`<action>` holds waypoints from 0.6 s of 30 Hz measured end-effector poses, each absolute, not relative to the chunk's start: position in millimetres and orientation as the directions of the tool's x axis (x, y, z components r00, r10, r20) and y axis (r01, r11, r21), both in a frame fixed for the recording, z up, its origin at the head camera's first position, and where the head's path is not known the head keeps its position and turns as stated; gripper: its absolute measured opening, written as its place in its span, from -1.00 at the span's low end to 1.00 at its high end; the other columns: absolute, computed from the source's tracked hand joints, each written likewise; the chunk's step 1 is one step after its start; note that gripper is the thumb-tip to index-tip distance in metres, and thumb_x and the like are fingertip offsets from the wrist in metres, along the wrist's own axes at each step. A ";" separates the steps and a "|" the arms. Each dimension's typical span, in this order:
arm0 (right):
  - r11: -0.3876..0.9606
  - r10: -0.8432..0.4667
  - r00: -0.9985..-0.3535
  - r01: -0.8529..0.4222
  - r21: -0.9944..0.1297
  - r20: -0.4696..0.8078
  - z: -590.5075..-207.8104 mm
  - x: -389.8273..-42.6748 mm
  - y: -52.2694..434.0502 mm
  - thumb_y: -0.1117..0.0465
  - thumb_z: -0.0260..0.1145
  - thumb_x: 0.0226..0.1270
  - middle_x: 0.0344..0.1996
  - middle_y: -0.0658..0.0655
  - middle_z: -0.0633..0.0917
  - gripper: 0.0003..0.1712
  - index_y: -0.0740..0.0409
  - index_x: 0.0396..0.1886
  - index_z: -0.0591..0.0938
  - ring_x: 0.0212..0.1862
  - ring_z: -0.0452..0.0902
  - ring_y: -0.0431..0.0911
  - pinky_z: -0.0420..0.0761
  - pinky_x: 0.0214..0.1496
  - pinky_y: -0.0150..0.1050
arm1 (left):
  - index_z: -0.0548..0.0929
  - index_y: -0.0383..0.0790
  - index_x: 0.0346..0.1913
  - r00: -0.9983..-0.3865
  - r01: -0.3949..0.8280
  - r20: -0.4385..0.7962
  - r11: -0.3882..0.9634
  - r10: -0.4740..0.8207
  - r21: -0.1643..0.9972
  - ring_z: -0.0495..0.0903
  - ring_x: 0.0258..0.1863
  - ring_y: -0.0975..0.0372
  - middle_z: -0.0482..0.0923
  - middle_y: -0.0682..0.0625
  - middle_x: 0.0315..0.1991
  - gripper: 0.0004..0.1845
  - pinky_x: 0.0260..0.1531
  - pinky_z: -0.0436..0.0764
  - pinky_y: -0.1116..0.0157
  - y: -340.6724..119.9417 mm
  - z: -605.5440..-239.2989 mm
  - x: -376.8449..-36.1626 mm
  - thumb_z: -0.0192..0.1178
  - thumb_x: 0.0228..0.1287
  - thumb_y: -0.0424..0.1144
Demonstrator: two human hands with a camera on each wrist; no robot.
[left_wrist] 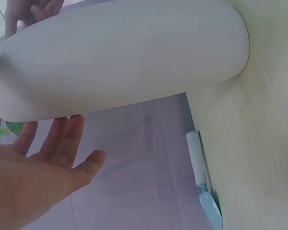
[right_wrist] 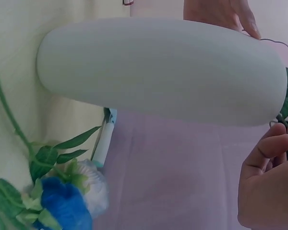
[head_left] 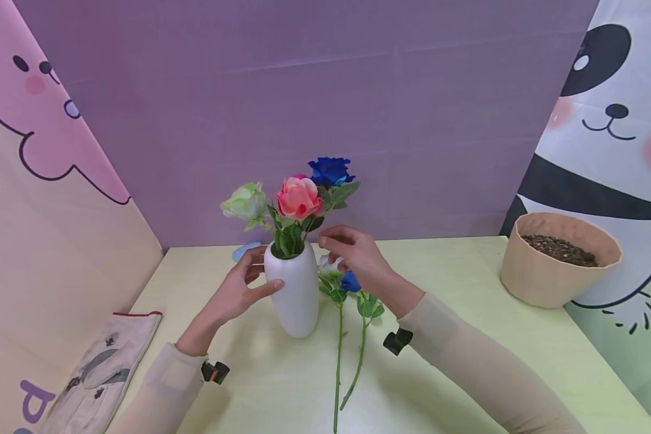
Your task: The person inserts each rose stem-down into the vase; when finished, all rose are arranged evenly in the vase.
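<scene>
A white vase (head_left: 295,295) stands on the table, slightly tilted. My left hand (head_left: 244,286) holds it near the top, thumb in front and fingers around the far-left side. Out of its mouth rise a pale green rose (head_left: 246,202), a coral-pink rose (head_left: 300,198) and a blue rose (head_left: 331,171); another pink bloom is mostly hidden behind. Beside the right rim is my right hand (head_left: 358,253), fingers loosely bent close to the stems. No flower shows between its fingers in the head view. Below it lie a white flower (right_wrist: 93,187) and a second blue flower (right_wrist: 65,203).
A tan pot (head_left: 553,271) of dark soil stands at the right edge. Behind the vase lies a small trowel (left_wrist: 197,158) with a light handle and blue blade. A folded pale cloth item (head_left: 105,367) lies at the left. A purple backdrop (head_left: 325,108) closes the far side.
</scene>
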State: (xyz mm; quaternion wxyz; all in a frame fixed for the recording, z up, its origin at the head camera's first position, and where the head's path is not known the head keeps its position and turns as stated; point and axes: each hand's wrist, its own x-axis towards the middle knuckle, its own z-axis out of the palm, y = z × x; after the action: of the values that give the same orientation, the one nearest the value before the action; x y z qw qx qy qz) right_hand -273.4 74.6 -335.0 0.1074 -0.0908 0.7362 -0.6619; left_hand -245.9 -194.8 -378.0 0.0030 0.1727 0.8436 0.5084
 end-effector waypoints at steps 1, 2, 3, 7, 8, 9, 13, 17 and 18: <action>0.119 -0.273 -0.961 0.009 -0.993 -0.042 -336.1 -272.5 77.5 0.02 0.26 0.47 0.06 0.12 0.61 -0.62 0.04 0.18 0.58 -0.19 0.52 -0.04 0.53 -0.33 -0.31 | 0.22 0.02 0.46 -0.941 0.287 0.169 0.423 0.295 0.860 0.47 0.33 0.00 0.42 -0.03 0.31 -0.18 0.43 0.34 -0.14 -195.1 -377.7 -245.8 0.39 0.23 0.06; 0.129 -0.270 -0.962 0.009 -0.992 -0.044 -337.4 -271.8 80.2 0.02 0.26 0.47 0.06 0.14 0.61 -0.61 0.04 0.19 0.58 -0.19 0.53 -0.04 0.53 -0.33 -0.31 | 0.22 0.01 0.46 -0.940 0.287 0.168 0.422 0.296 0.860 0.47 0.33 0.00 0.42 -0.03 0.31 -0.19 0.43 0.35 -0.14 -195.3 -377.4 -245.7 0.39 0.23 0.05; 0.128 -0.267 -0.963 0.014 -0.992 -0.048 -339.0 -271.3 83.1 0.02 0.27 0.46 0.06 0.16 0.62 -0.60 0.06 0.20 0.57 -0.19 0.54 -0.02 0.54 -0.33 -0.31 | 0.23 0.01 0.46 -0.940 0.286 0.168 0.419 0.298 0.862 0.47 0.34 0.00 0.42 -0.03 0.31 -0.19 0.42 0.36 -0.13 -195.4 -377.0 -245.7 0.39 0.23 0.05; 0.132 -0.259 -0.964 0.031 -0.991 -0.065 -348.2 -270.2 94.3 0.05 0.27 0.47 0.05 0.18 0.64 -0.64 0.08 0.15 0.59 -0.22 0.58 -0.05 0.53 -0.36 -0.33 | 0.24 0.02 0.45 -0.941 0.279 0.161 0.411 0.298 0.868 0.45 0.36 0.00 0.41 -0.01 0.32 -0.20 0.41 0.37 -0.13 -195.0 -375.2 -244.5 0.39 0.24 0.05; 0.133 -0.257 -0.964 0.035 -0.990 -0.069 -351.1 -270.4 97.0 0.05 0.27 0.47 0.03 0.17 0.65 -0.65 0.08 0.14 0.60 -0.24 0.59 -0.06 0.52 -0.37 -0.33 | 0.24 0.02 0.46 -0.941 0.277 0.159 0.411 0.298 0.869 0.45 0.36 -0.01 0.40 -0.01 0.33 -0.20 0.42 0.37 -0.13 -194.9 -374.9 -244.3 0.39 0.24 0.05; 0.134 -0.255 -0.964 0.040 -0.990 -0.073 -353.9 -270.3 99.7 0.06 0.27 0.47 0.02 0.16 0.66 -0.65 0.09 0.13 0.60 -0.25 0.60 -0.06 0.52 -0.36 -0.33 | 0.24 0.02 0.46 -0.942 0.274 0.156 0.411 0.297 0.869 0.44 0.36 -0.01 0.40 -0.01 0.33 -0.20 0.42 0.37 -0.13 -194.8 -374.5 -244.0 0.39 0.23 0.05; 0.154 -0.249 -0.964 0.054 -0.987 -0.092 -364.3 -268.3 108.6 0.04 0.28 0.46 -0.05 0.11 0.68 -0.66 0.07 0.11 0.61 -0.26 0.61 -0.06 0.51 -0.37 -0.31 | 0.23 0.02 0.46 -0.943 0.270 0.152 0.413 0.297 0.870 0.44 0.37 -0.02 0.39 -0.02 0.34 -0.19 0.42 0.36 -0.14 -195.0 -374.0 -243.4 0.39 0.23 0.06; 0.172 -0.260 -0.960 0.059 -0.983 -0.104 -373.3 -265.9 115.8 0.01 0.28 0.45 -0.11 0.06 0.70 -0.64 0.09 0.11 0.60 -0.26 0.61 -0.03 0.49 -0.42 -0.32 | 0.24 0.03 0.45 -0.940 0.275 0.156 0.404 0.302 0.872 0.44 0.37 -0.01 0.39 -0.01 0.34 -0.20 0.42 0.37 -0.13 -195.9 -374.4 -243.7 0.39 0.23 0.04; 0.180 -0.265 -0.958 0.059 -0.982 -0.106 -375.9 -265.4 117.6 0.01 0.28 0.45 -0.12 0.06 0.70 -0.62 0.11 0.11 0.60 -0.26 0.61 -0.03 0.49 -0.42 -0.32 | 0.24 0.03 0.45 -0.939 0.279 0.159 0.405 0.304 0.871 0.44 0.36 -0.01 0.39 -0.01 0.34 -0.20 0.42 0.37 -0.13 -196.4 -374.7 -244.0 0.39 0.23 0.04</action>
State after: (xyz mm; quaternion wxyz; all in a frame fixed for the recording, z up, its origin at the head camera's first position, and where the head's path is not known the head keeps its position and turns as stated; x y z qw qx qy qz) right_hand -265.4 117.6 -375.9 0.1272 -0.0682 0.7576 -0.6365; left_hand -244.0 -196.4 -374.7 0.0124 0.1738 0.8380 0.5170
